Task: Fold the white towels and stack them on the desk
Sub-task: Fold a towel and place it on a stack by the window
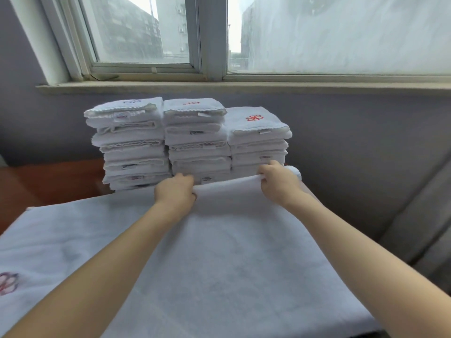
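A large white towel (219,252) lies spread out flat in front of me and covers most of the near surface. My left hand (177,191) grips its far edge at the middle, fingers curled over the cloth. My right hand (278,182) grips the same far edge at the right corner, where the cloth bunches up. Behind that edge stand three stacks of folded white towels (195,142), side by side against the wall. The right stack is lowest and its top towel shows a red emblem (253,117).
A brown wooden desk top (48,181) shows to the left of the stacks. A red and dark emblem (8,284) marks the spread towel at the far left. A window sill (219,86) runs above the stacks. Grey upholstery (419,228) stands at the right.
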A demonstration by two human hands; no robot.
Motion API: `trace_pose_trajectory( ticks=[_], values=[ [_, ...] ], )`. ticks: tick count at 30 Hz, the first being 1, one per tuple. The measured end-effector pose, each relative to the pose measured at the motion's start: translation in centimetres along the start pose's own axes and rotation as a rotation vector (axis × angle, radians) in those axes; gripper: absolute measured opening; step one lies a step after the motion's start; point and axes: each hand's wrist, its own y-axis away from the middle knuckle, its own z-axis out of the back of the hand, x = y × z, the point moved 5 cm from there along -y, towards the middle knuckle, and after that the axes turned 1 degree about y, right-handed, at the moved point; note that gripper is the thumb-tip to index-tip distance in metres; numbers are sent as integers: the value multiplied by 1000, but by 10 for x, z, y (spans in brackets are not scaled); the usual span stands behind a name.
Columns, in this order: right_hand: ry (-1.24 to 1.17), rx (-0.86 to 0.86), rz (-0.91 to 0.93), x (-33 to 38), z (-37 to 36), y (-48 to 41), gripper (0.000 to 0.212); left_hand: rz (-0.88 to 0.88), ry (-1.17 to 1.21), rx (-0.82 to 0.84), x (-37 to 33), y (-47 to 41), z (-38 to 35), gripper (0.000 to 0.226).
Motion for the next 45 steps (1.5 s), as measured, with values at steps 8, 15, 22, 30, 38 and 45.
trace_pose_trajectory(
  ticks=[8, 15, 22, 30, 38, 45],
  values=[
    [-31, -68, -20, -3, 23, 49, 17, -52, 15, -163, 2, 47, 26, 19],
    [-29, -2, -62, -10, 24, 111, 19, -203, 27, -194, -17, 112, 10, 15],
    [228, 40, -79, -2, 35, 144, 35, -210, 212, -136, -23, 139, -6, 37],
    [-104, 203, 91, 44, -10, 168, 33, -298, 307, -89, -27, 153, -28, 36],
    [-53, 332, 76, 20, -35, 169, 58, -251, 327, 58, -51, 143, -39, 47],
    [-39, 308, 26, -24, -23, 162, 58, -250, 352, 45, -95, 129, -39, 46]
  ],
)
